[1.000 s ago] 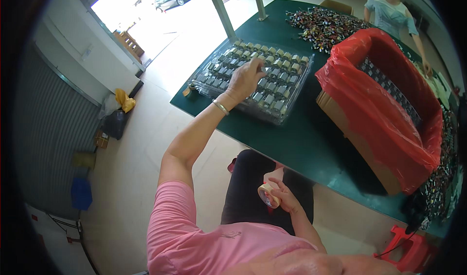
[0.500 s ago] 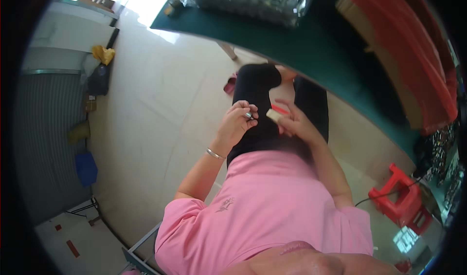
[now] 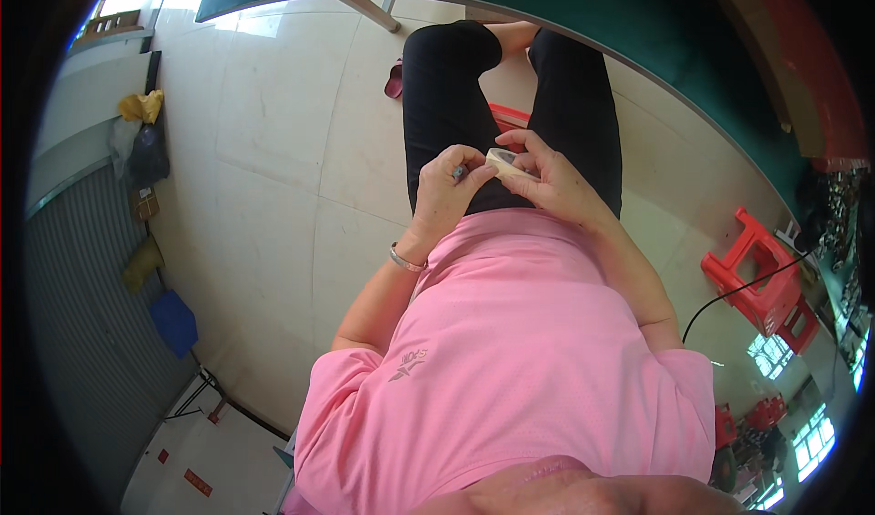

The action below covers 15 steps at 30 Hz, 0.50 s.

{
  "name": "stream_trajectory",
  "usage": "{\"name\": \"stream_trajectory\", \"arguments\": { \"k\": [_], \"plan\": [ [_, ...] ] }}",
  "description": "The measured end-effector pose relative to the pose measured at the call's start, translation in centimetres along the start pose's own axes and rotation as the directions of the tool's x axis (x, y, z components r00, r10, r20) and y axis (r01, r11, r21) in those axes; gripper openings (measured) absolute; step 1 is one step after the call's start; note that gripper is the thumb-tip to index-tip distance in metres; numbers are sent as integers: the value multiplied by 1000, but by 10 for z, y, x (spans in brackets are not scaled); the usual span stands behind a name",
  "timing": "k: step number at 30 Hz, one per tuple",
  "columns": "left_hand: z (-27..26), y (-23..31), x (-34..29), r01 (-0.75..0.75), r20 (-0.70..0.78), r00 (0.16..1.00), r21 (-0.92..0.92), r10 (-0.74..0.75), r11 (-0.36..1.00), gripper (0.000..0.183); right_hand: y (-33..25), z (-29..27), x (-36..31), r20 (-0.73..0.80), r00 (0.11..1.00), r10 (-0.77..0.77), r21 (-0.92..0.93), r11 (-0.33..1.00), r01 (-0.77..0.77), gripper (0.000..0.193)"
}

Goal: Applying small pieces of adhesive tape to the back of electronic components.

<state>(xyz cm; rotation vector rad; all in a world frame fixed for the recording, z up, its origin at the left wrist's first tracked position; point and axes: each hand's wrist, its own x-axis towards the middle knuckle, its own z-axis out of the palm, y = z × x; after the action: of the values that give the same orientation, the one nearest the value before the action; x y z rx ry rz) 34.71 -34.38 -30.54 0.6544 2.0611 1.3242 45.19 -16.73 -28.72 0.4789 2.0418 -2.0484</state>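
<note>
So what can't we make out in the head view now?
Head view:
Small silvery part: mostly covered by the left hand; full shape hidden.
Cream ring-shaped tape roll: partly covered by the right hand.
Green tabletop: far side cut off by upper edge.
Small dark pieces, right rim: too tiny to identify.

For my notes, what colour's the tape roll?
Cream: the tape roll shows best in the head view.
</note>
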Motion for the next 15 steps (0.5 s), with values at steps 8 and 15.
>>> {"name": "stream_trajectory", "arguments": {
  "k": [8, 15],
  "plan": [
    [10, 12, -3, -257, -139, 938, 338, 318, 905, 12, 16, 4, 11, -116, 993, -7, -168, 986, -13, 35],
    [12, 14, 7, -252, -118, 943, 352, 310, 901, 13, 24, 2, 18, -167, 984, 56, 86, 995, -42, 19]
  ]
}}
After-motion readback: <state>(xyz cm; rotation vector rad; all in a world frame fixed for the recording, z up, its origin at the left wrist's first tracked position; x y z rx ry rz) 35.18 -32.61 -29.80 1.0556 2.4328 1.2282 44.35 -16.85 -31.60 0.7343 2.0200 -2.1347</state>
